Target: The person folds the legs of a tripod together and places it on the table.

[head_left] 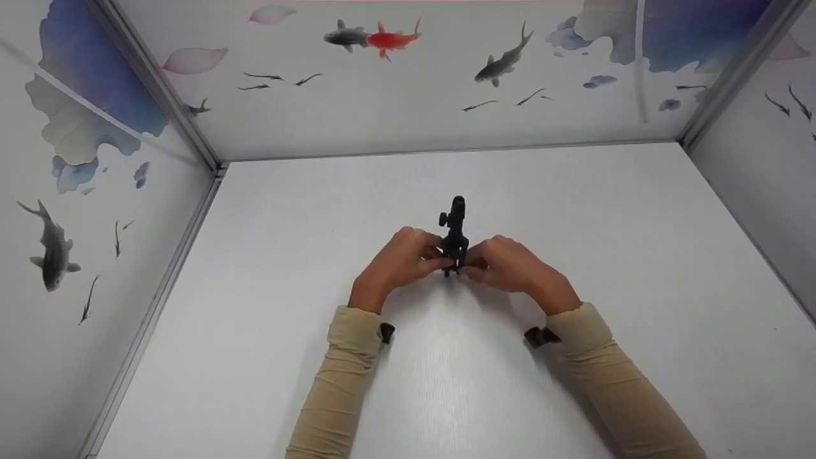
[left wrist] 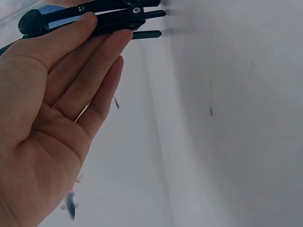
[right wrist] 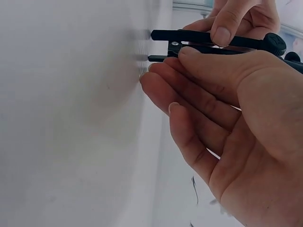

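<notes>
A small black tripod point(head_left: 456, 220) stands upright near the middle of the white table, its legs close together and a knob on its left side. My left hand point(head_left: 408, 258) pinches the legs from the left between thumb and fingers. From the other side, my right hand point(head_left: 510, 264) pinches them low down. In the left wrist view, the tripod's legs point(left wrist: 111, 21) show a hinge with a screw. The right wrist view shows the leg tips point(right wrist: 158, 35) close to the tabletop and both thumbs on the legs. Fingers hide part of the lower tripod.
The white table point(head_left: 287, 357) is bounded by a back panel point(head_left: 408, 108) and side panels printed with fish and blue patches. Grey metal edging point(head_left: 153, 312) runs along the left side. Small black devices point(head_left: 542, 336) sit at both sleeve cuffs.
</notes>
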`<action>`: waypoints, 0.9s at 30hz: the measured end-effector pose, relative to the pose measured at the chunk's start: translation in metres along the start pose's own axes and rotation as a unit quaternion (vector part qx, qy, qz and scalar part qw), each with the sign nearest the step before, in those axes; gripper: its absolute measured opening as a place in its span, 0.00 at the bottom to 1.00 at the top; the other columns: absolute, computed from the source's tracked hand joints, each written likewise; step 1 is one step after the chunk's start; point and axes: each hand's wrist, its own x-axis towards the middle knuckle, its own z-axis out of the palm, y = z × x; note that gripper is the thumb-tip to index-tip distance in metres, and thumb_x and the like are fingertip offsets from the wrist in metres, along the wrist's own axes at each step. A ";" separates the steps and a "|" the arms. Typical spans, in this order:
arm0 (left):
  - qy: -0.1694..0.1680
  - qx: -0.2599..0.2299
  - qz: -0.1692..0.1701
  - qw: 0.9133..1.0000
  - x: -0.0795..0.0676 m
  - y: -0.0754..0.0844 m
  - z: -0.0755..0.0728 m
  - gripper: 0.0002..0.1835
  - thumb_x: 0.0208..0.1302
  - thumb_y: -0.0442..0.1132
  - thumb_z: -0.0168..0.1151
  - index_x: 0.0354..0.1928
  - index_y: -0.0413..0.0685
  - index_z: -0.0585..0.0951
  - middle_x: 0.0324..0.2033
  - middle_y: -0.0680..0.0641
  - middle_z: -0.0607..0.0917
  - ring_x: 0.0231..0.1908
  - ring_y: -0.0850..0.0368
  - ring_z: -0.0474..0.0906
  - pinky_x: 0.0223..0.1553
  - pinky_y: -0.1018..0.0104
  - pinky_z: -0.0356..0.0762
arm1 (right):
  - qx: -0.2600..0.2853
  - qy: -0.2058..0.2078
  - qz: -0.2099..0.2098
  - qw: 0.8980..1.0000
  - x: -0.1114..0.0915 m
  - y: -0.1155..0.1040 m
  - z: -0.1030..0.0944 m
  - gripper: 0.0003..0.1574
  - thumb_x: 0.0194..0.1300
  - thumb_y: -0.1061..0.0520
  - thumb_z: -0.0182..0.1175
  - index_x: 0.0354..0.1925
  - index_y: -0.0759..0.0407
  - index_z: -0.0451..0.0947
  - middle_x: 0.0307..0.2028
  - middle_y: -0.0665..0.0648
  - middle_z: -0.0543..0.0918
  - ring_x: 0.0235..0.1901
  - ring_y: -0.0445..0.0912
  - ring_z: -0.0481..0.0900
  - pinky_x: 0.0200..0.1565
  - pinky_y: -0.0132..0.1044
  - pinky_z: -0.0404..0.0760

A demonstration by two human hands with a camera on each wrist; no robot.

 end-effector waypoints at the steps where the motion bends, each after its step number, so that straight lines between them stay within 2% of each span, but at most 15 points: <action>1: 0.000 0.002 0.000 1.000 0.000 0.000 0.000 0.14 0.71 0.38 0.74 0.55 0.43 0.91 0.47 0.46 0.95 0.45 0.58 0.94 0.51 0.63 0.89 | 0.002 0.000 -0.002 1.000 0.000 0.000 0.000 0.08 0.73 0.56 0.71 0.47 0.52 0.94 0.35 0.46 0.93 0.29 0.40 0.77 0.35 0.38 0.75; 5: 0.008 0.008 -0.003 1.000 0.000 -0.001 -0.001 0.13 0.72 0.38 0.73 0.55 0.43 0.91 0.47 0.46 0.95 0.46 0.56 0.94 0.54 0.61 0.88 | 0.015 -0.004 -0.009 1.000 0.000 -0.002 0.000 0.07 0.73 0.56 0.72 0.46 0.53 0.94 0.34 0.47 0.93 0.30 0.40 0.79 0.37 0.38 0.78; 11: 0.031 -0.005 -0.006 0.999 0.000 -0.001 0.002 0.15 0.72 0.34 0.72 0.58 0.43 0.87 0.50 0.44 0.94 0.50 0.53 0.94 0.55 0.64 0.88 | 0.036 -0.020 -0.035 0.999 0.001 -0.004 0.004 0.06 0.73 0.58 0.71 0.45 0.55 0.94 0.34 0.47 0.93 0.33 0.38 0.84 0.40 0.37 0.83; 17: 0.027 -0.014 -0.007 1.000 -0.001 -0.002 0.003 0.15 0.73 0.32 0.70 0.59 0.42 0.86 0.51 0.44 0.94 0.53 0.53 0.93 0.57 0.63 0.87 | 0.062 -0.037 -0.054 0.996 0.000 -0.004 0.002 0.07 0.73 0.58 0.71 0.46 0.56 0.93 0.39 0.50 0.94 0.37 0.39 0.88 0.45 0.39 0.86; 19: 0.018 -0.030 -0.009 0.999 -0.001 -0.003 0.003 0.16 0.71 0.31 0.72 0.59 0.42 0.85 0.51 0.44 0.94 0.53 0.52 0.93 0.59 0.60 0.87 | 0.059 -0.037 -0.042 0.997 -0.001 -0.002 -0.002 0.07 0.73 0.57 0.71 0.46 0.55 0.94 0.38 0.49 0.94 0.37 0.38 0.87 0.44 0.38 0.86; 22: -0.002 -0.050 -0.011 0.999 -0.001 -0.004 0.003 0.21 0.67 0.31 0.76 0.61 0.44 0.85 0.52 0.45 0.94 0.55 0.53 0.92 0.62 0.57 0.86 | 0.038 -0.025 -0.011 0.999 -0.004 0.001 -0.008 0.05 0.73 0.55 0.71 0.42 0.53 0.94 0.31 0.49 0.93 0.31 0.37 0.82 0.37 0.37 0.82; 25: -0.018 -0.060 -0.017 0.998 -0.001 -0.005 0.003 0.25 0.64 0.35 0.80 0.63 0.46 0.84 0.53 0.47 0.93 0.55 0.55 0.91 0.64 0.57 0.84 | 0.011 -0.005 0.024 1.000 -0.005 0.004 -0.012 0.07 0.73 0.53 0.71 0.40 0.52 0.94 0.28 0.49 0.91 0.27 0.39 0.77 0.32 0.37 0.77; 27: -0.019 -0.056 -0.022 0.998 0.000 -0.004 0.004 0.25 0.65 0.39 0.80 0.63 0.47 0.84 0.54 0.48 0.93 0.55 0.56 0.91 0.64 0.58 0.84 | -0.002 0.006 0.038 0.999 -0.005 0.005 -0.012 0.08 0.73 0.52 0.71 0.40 0.53 0.94 0.29 0.49 0.92 0.28 0.40 0.78 0.32 0.38 0.77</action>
